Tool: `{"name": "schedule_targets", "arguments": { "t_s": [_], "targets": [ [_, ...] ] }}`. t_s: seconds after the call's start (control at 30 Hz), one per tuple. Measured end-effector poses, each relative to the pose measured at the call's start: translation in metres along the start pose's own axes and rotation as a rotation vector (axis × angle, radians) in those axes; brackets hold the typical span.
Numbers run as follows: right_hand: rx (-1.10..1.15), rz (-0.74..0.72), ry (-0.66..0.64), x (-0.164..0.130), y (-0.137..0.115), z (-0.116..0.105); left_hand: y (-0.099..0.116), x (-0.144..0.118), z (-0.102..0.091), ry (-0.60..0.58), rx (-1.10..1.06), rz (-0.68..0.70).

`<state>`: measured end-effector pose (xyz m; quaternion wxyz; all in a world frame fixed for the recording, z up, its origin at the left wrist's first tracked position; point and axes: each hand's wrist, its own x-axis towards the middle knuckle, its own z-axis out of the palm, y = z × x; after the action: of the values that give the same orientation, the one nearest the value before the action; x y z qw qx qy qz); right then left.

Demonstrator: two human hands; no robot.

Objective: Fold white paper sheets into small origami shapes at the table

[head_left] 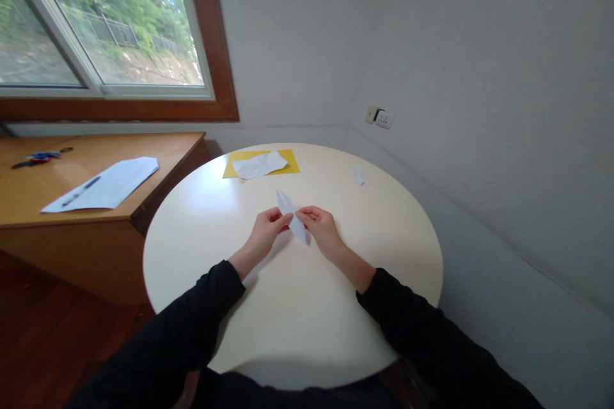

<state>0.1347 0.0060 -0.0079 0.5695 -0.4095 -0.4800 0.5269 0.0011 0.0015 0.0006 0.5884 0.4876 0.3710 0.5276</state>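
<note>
Paper sheets [103, 186] lie on the desk far left; mid-surface [297, 307], the left hand [265, 232] and right hand [320, 225] each pinch the folded paper [291, 214]. Aligning its edges before creasing firmly would suit.

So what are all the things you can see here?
folded paper: 1, white, pinched between both hands over the table
round table: 1, cream, centre
yellow sheet: 1, far side of table
white sheet: 1, lying on the yellow sheet
paper scrap: 1, white, table's far right
desk: 1, wooden, left
papers: white, on desk, pen on top
window: 1, wood-framed, upper left
wall socket: 1, white
left hand: on paper
right hand: on paper
</note>
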Motion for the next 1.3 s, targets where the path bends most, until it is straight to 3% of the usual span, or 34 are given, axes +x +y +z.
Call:
{"name": "schedule_targets", "arguments": {
  "t_s": [0.13,0.6,1.0,1.3],
  "targets": [
    [-0.113,-0.058,-0.051,0.0,-0.0001,0.0003,-0.0029,0.002,-0.0021,0.047,0.038,0.039],
    [-0.287,-0.157,-0.038,0.0037,0.0081,0.0005,-0.0034,0.0015,-0.0004,0.076,0.204,0.101],
    [-0.151,-0.088,-0.004,0.0018,0.0028,0.0023,-0.0018,0.0014,-0.0002,0.067,0.134,0.059],
    [-0.053,0.021,-0.047,0.0013,0.0031,0.0024,-0.0001,0.0008,-0.0006,0.036,0.051,-0.009]
  ]
}}
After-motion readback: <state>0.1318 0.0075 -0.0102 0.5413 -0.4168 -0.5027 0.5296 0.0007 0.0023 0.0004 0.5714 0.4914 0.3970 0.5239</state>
